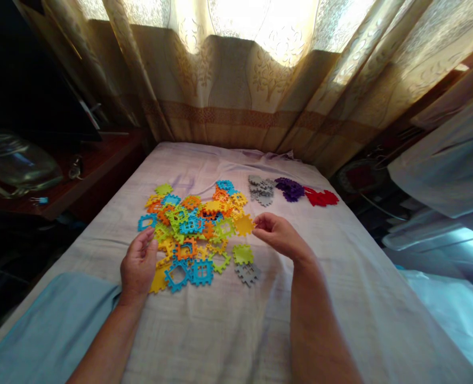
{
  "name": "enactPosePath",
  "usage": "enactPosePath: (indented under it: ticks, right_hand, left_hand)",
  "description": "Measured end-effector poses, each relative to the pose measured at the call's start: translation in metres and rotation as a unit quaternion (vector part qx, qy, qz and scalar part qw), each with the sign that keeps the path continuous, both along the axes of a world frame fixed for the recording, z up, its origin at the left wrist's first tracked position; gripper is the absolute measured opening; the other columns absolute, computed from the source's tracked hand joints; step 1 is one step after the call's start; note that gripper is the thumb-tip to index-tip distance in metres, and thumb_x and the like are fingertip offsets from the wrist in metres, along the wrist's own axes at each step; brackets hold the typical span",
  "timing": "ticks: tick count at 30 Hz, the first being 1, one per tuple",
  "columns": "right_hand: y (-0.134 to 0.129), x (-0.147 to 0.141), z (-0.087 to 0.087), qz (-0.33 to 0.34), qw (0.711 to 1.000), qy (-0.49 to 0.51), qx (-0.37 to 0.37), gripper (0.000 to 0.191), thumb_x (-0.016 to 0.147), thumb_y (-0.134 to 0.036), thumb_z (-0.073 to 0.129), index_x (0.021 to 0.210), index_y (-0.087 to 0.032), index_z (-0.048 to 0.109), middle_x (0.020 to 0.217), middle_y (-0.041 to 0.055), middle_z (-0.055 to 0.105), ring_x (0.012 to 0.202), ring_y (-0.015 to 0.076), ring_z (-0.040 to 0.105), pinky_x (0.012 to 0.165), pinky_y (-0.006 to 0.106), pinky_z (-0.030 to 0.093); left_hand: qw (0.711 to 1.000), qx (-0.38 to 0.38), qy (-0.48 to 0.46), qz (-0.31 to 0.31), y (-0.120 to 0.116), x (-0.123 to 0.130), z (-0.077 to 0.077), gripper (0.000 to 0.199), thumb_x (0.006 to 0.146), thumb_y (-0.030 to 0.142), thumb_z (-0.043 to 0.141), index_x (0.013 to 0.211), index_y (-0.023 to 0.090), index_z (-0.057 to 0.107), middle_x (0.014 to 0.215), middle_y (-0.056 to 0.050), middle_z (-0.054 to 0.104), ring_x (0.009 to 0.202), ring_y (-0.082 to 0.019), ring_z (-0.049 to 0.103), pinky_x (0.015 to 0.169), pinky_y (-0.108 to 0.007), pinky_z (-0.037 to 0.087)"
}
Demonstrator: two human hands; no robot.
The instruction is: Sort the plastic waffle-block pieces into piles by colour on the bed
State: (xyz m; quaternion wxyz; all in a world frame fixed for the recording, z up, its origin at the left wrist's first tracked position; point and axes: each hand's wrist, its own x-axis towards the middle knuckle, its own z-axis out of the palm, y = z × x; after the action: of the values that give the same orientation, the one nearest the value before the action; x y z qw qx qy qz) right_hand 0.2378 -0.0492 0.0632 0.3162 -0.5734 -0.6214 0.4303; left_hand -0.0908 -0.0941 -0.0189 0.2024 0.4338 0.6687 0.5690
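Observation:
A loose heap of notched plastic building tiles (192, 224) in blue, green, orange and yellow lies on the bed. My right hand (278, 234) is at the heap's right side, thumb and fingers pinched at the edge of a solid yellow tile (243, 225). At the left edge of the heap, my left hand (140, 261) is curled, its thumb close to the fingers; whatever may be in it is hidden. A yellow tile (159, 280) lies beside that hand. Nearer me, below the yellow tile, a green tile (242, 254) lies against a grey tile (248, 274).
Toward the back right sit a grey pile (261, 190), a purple pile (289, 189) and a red pile (321, 197) of tiles. A blue cloth (56, 325) covers the bed's left front. A wooden cabinet (112, 154) borders the left; a curtain (236, 96) hangs behind.

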Motion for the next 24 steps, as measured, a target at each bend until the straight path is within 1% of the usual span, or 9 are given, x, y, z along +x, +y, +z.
enactPosePath:
  ticks: [4,8,11,15,19,22,24]
  right_hand:
    - [0.001,-0.004,-0.003,0.052,0.998,-0.006,-0.023,0.020,0.069,-0.032,0.063,0.083,-0.020,0.060,0.065,-0.0049,0.057,0.058,0.0100,0.050,0.054,0.022,0.037]
    - [0.001,0.002,-0.001,0.036,0.998,-0.025,-0.050,0.018,0.068,-0.031,0.062,0.081,-0.020,0.059,0.061,-0.0060,0.053,0.057,0.0094,0.047,0.053,0.021,0.034]
    - [0.000,0.003,0.002,0.053,0.996,0.000,-0.066,0.020,0.068,-0.030,0.062,0.084,-0.020,0.060,0.064,-0.0058,0.054,0.058,0.0097,0.047,0.055,0.021,0.034]
    - [-0.002,0.000,0.004,0.035,0.994,-0.077,-0.073,0.013,0.066,-0.024,0.060,0.077,-0.019,0.060,0.059,-0.0060,0.052,0.055,0.0093,0.044,0.052,0.021,0.030]
    - [-0.005,-0.001,0.007,0.062,0.995,-0.049,-0.063,0.016,0.068,-0.025,0.057,0.082,-0.020,0.061,0.061,-0.0062,0.053,0.056,0.0091,0.044,0.052,0.021,0.031]
    - [-0.004,0.002,0.007,0.048,0.995,-0.063,-0.064,0.014,0.067,-0.026,0.057,0.079,-0.019,0.062,0.060,-0.0056,0.054,0.056,0.0093,0.045,0.052,0.021,0.033]
    - [-0.002,0.007,0.005,0.028,0.997,-0.050,-0.047,0.017,0.069,-0.028,0.057,0.082,-0.019,0.063,0.064,-0.0047,0.057,0.057,0.0100,0.048,0.054,0.022,0.035]
  left_hand:
    - [1.000,0.004,0.008,-0.002,-0.001,0.000,0.001,0.045,0.079,0.045,0.057,0.115,0.017,0.063,0.119,-0.011,0.069,0.110,-0.023,0.066,0.098,-0.038,0.053]
    - [1.000,0.003,0.011,-0.005,-0.001,-0.001,0.000,0.046,0.080,0.045,0.057,0.116,0.018,0.063,0.120,-0.011,0.069,0.111,-0.023,0.066,0.097,-0.037,0.054]
    - [1.000,0.004,0.018,-0.008,-0.001,-0.002,-0.001,0.044,0.081,0.044,0.057,0.116,0.019,0.063,0.120,-0.010,0.069,0.110,-0.022,0.066,0.098,-0.037,0.053]
    - [1.000,0.008,0.020,-0.008,0.000,-0.002,-0.002,0.043,0.081,0.044,0.057,0.115,0.019,0.063,0.120,-0.010,0.069,0.110,-0.022,0.066,0.098,-0.037,0.053]
    - [0.999,0.009,0.031,-0.009,0.000,-0.002,-0.001,0.041,0.081,0.042,0.057,0.114,0.019,0.064,0.119,-0.009,0.070,0.109,-0.021,0.067,0.100,-0.038,0.052]
    - [1.000,0.005,0.030,-0.006,-0.001,-0.002,-0.001,0.042,0.081,0.043,0.057,0.115,0.019,0.064,0.120,-0.010,0.069,0.109,-0.022,0.067,0.100,-0.038,0.052]
    - [1.000,0.000,0.025,-0.007,-0.001,-0.002,0.000,0.043,0.081,0.044,0.057,0.116,0.019,0.064,0.120,-0.010,0.069,0.109,-0.022,0.067,0.099,-0.038,0.053]
